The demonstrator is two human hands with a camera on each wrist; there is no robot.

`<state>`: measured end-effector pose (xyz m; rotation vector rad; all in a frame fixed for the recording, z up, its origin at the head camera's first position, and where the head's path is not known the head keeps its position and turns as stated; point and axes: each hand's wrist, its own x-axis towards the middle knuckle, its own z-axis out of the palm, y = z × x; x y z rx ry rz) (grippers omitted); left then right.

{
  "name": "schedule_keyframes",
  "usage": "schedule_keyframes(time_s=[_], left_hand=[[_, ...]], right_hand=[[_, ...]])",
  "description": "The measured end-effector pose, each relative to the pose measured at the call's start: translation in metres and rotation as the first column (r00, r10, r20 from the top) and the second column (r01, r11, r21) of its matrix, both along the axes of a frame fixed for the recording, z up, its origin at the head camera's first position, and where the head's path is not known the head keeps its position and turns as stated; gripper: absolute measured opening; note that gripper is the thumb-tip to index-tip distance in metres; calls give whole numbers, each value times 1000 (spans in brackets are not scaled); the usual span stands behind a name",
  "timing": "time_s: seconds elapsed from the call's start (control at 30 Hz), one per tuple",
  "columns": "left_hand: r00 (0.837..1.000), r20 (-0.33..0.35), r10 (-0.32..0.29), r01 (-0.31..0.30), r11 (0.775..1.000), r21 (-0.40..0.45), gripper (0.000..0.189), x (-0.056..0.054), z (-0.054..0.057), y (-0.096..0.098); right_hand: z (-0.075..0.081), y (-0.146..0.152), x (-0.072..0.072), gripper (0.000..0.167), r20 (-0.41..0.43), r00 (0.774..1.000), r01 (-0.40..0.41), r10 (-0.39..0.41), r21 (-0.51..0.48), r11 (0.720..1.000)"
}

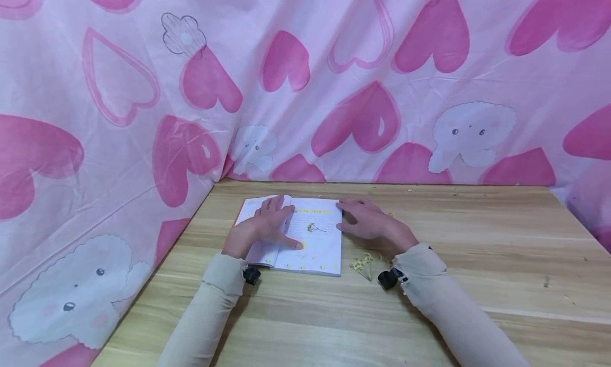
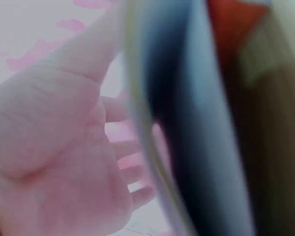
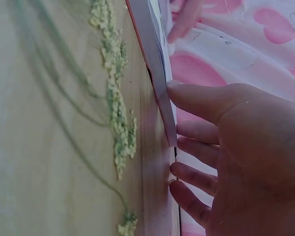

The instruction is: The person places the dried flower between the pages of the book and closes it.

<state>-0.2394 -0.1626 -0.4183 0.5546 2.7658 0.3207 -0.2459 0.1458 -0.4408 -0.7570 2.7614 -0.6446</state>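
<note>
An open book point(image 1: 329, 255) lies on the wooden table. A small dried flower sprig point(image 1: 312, 228) rests on its right page. My left hand point(image 1: 262, 226) spreads across the book near the spine, its thumb reaching over the right page and its fingers over the left one. In the left wrist view, blurred pages point(image 2: 206, 123) cover part of that hand's fingers. My right hand point(image 1: 372, 223) is at the book's right edge. The right wrist view shows its thumb point(image 3: 201, 98) against the page edge, with the other fingers extended beside the far corner.
Pale yellow dried flowers point(image 1: 361, 266) on thin stems lie on the table right of the book, close to my right wrist. Small bits are scattered over the wooden table point(image 1: 501, 271). A pink heart-patterned cloth point(image 1: 353, 118) hangs behind and to the left.
</note>
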Motion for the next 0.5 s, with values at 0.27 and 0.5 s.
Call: schedule_keyframes(time_s=[0.27, 0.5], left_hand=[[988, -129, -85, 74, 993, -90, 45, 38, 21, 51], [970, -27, -241, 239, 969, -59, 14, 54, 8, 79]], right_hand=[[4, -2, 0, 72, 6, 1000, 5, -5, 11, 1000], [2, -1, 2, 71, 5, 1000, 3, -3, 20, 1000]])
